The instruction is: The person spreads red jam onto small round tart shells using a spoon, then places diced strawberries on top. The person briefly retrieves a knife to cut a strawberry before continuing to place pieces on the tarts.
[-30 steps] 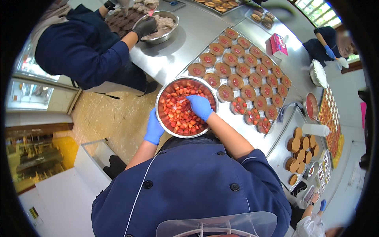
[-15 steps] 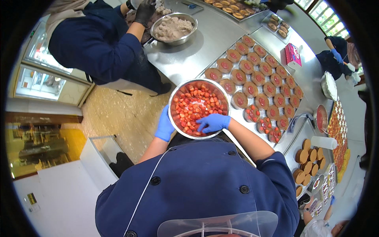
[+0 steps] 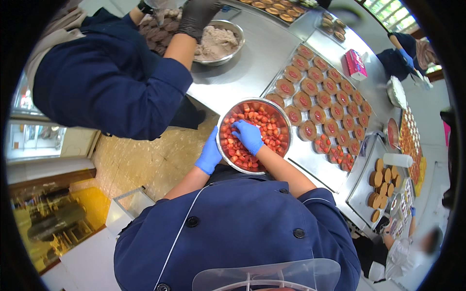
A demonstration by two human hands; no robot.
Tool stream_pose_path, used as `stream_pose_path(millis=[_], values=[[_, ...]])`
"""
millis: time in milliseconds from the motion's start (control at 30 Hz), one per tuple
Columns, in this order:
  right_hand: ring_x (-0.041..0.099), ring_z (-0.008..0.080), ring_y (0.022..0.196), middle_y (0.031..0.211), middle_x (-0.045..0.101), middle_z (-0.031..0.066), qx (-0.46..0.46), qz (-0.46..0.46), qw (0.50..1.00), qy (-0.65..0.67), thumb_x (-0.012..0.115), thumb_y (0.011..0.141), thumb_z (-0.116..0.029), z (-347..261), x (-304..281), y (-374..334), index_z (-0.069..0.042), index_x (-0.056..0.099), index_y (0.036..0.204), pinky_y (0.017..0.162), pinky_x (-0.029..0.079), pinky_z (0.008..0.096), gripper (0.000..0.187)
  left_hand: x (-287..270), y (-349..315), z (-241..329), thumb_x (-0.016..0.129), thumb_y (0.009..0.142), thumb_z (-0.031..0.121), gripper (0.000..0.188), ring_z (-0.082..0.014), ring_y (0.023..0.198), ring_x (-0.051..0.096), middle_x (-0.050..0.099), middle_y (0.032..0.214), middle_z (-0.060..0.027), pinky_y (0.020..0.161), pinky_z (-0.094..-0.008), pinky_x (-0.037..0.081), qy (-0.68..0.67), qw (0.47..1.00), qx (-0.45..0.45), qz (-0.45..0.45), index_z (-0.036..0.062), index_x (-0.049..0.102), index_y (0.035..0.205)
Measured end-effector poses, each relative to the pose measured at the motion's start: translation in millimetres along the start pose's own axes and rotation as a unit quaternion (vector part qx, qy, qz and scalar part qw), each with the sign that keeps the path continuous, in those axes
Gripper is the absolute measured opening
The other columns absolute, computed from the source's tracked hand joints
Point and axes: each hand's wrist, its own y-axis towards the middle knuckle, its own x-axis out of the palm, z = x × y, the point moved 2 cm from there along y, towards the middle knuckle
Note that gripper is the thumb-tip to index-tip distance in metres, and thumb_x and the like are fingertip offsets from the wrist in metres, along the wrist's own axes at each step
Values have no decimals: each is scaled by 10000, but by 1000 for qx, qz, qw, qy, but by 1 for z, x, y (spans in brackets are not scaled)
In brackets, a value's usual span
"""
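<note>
Two hands of mine are at work, both in blue gloves. The left hand (image 3: 208, 156) has hold of the bowl (image 3: 280, 116), cupped against its outer left side with the fingers close along the wall; how far they reach underneath is hidden. The right hand (image 3: 249, 137) is inside the bowl, over the strawberries (image 3: 273, 140), its fingers loosely bent and pointing left. I cannot tell whether a piece is pinched between them, as the glove's back covers the fingertips.

The bowl is steel and round, close in front of my body at the edge of the table (image 3: 272, 54). The strawberries are cut into red pieces and cover its bottom, some lying up against the wall.

Just right of the bowl is a tray (image 3: 326, 173) with rows of cups (image 3: 317, 115), most showing brown cake with a red dab in the middle. Three cups at the near end have strawberry pieces on top. Farther right, brown rounds (image 3: 377, 179) sit on a second tray, near a white bottle (image 3: 397, 160). A pink box (image 3: 356, 66) stands beyond the cups.

On my left a co-worker in a dark blue sleeve (image 3: 109, 89) has a black-gloved hand (image 3: 198, 22) near a steel basin (image 3: 241, 41) of pale paste (image 3: 218, 41).
</note>
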Motion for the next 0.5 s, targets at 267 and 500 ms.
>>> stream_pose_path(millis=[267, 500], values=[[679, 161, 923, 1046, 686, 70, 210, -92, 779, 584, 675, 892, -164, 12, -24, -4, -13, 608, 1208, 822, 539, 250, 357, -15, 16, 22, 354, 1036, 390, 530, -288, 1263, 504, 494, 1394, -173, 1090, -426, 400, -34, 998, -55, -23, 13, 421, 1402], [655, 154, 990, 1107, 657, 70, 233, -82, 705, 665, 628, 934, -208, 0, -83, -37, -9, 566, 1264, 853, 527, 252, 391, 0, 5, 27, 326, 1040, 382, 518, -299, 1284, 477, 481, 1402, -178, 1101, -444, 385, -5, 999, -46, 20, 20, 427, 1397]])
